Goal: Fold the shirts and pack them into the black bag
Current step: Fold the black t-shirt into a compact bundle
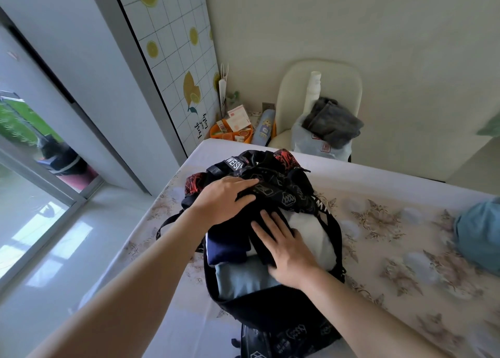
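The black bag (273,311) lies open on the table, its printed flap (281,192) bunched at the far end. Inside it sit folded shirts: a navy one (227,244), a light blue one (243,279) and a white one (311,233). My left hand (224,200) rests palm down on the flap and the navy shirt. Flat on a dark folded shirt between the navy and white ones lies my right hand (284,246), fingers spread. Neither hand closes around anything. A blue garment (479,236) lies at the table's right edge.
The table (392,249) has a floral cloth. Behind it stands a cream chair (319,87) holding a grey cloth (332,124) and a plastic bag. An orange tray (230,133) of small items sits in the far corner. A glass sliding door is at the left.
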`<state>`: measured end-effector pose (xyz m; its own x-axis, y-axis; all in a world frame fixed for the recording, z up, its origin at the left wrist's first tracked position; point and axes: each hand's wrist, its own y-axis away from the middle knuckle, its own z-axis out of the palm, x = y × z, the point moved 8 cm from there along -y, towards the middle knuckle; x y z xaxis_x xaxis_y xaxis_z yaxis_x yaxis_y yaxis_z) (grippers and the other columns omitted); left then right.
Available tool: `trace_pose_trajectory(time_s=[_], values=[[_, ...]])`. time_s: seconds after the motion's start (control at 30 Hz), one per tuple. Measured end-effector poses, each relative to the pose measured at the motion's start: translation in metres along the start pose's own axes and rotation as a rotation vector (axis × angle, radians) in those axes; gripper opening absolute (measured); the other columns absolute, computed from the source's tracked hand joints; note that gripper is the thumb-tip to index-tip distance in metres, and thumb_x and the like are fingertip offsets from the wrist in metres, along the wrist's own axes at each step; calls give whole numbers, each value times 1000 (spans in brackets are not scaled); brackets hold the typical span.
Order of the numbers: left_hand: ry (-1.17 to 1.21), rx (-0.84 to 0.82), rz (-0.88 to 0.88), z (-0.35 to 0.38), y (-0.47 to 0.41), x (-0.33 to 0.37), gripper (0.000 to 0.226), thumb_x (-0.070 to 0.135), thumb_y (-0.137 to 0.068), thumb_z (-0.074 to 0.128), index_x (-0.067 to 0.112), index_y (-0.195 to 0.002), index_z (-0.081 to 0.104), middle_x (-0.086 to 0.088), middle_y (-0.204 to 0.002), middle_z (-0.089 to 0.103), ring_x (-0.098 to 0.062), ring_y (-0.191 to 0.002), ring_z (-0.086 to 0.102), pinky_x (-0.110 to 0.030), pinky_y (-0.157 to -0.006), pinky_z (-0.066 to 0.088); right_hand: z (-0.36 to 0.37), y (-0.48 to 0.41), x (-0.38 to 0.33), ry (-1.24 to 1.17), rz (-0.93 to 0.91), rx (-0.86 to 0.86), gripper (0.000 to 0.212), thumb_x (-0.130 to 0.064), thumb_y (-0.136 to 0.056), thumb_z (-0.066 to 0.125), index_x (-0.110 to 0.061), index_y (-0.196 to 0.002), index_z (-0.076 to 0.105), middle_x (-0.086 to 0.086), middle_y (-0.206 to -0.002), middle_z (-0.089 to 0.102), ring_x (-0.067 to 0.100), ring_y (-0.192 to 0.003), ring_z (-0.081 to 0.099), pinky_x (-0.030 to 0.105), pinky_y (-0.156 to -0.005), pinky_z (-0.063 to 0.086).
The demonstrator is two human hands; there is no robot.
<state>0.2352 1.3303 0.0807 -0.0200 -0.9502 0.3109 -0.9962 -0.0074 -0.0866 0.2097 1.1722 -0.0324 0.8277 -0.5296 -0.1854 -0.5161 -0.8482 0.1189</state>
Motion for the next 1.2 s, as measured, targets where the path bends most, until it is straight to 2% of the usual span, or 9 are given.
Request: trace_pose_trajectory(time_s=[0.17, 0.33, 0.5, 0.6, 0.7, 0.8, 0.9, 1.0, 1.2], values=[[105, 22, -74, -19, -8, -9, 36, 34, -102, 49, 37, -137, 56, 8, -135, 61, -12, -126, 55, -24, -107, 38, -26, -26, -11, -62, 210, 124, 87, -26, -90, 62, -20, -159, 10, 8, -166, 5, 36, -147, 21, 46, -103, 44], [69, -62, -91, -20, -5, -12, 39, 38, -103, 47, 37, -141, 52, 5, -137, 60, -14, -126, 53, -22, -102, 36, -17, -38, -17, -84, 177, 28, 96, -36, -88, 61, -19, -159, -1, 5, -166, -3, 33, -150, 8, 48, -117, 22], [107, -42, -141, -7, 9, -11, 44, 41, -100, 51, 36, -143, 50, 5, -141, 56, -14, -134, 46, -31, -111, 37, -17, -31, -12, -33, 127, 49, 98, -41, -83, 60, -15, -158, 3, 8, -164, 3, 32, -150, 8, 54, -117, 23], [13, 128, -85, -8, 29, 4, 47, 37, -93, 59, 30, -139, 55, 4, -143, 52, -19, -135, 42, -41, -112, 36, -5, -23, -13, -84, 134, 25, 101, -38, -79, 59, -16, -159, 0, 6, -165, 4, 28, -153, 3, 52, -120, 20], [-70, 440, 51, -15, 72, 29, 30, 15, -87, 63, 17, -117, 67, -1, -122, 58, -25, -113, 52, -38, -96, 43, -15, -17, -10, -145, 114, 92, 94, -32, -74, 57, -16, -157, 16, 7, -161, 21, 28, -150, 16, 51, -117, 29], [-72, 362, 189, 17, 104, 44, 28, 7, -85, 58, 13, -111, 66, -3, -113, 57, -24, -103, 56, -37, -89, 48, -23, -4, -3, -111, 162, 148, 86, -33, -72, 67, -19, -150, 33, 10, -148, 39, 32, -138, 39, 49, -98, 49], [-157, 148, 23, 62, 116, 25, 48, 16, -82, 62, 14, -130, 57, -4, -130, 54, -25, -117, 55, -42, -94, 52, -15, 15, -2, -84, 235, 155, 88, -37, -83, 67, -27, -155, 17, 9, -158, 24, 30, -144, 29, 44, -99, 50], [-161, 52, -247, 84, 124, 0, 75, 25, -81, 75, 11, -147, 42, -15, -147, 45, -36, -135, 44, -48, -111, 40, -2, 19, -11, -124, 218, 108, 86, -28, -94, 58, -32, -159, 1, 5, -166, 2, 29, -153, 5, 41, -112, 39], [-54, 99, -350, 90, 121, -6, 62, 26, -95, 63, 16, -151, 39, -12, -148, 46, -31, -138, 40, -40, -114, 35, 7, -2, -12, -102, 294, -13, 98, 2, -90, 55, -38, -157, -2, -5, -166, -12, 26, -153, -8, 39, -116, 34]])
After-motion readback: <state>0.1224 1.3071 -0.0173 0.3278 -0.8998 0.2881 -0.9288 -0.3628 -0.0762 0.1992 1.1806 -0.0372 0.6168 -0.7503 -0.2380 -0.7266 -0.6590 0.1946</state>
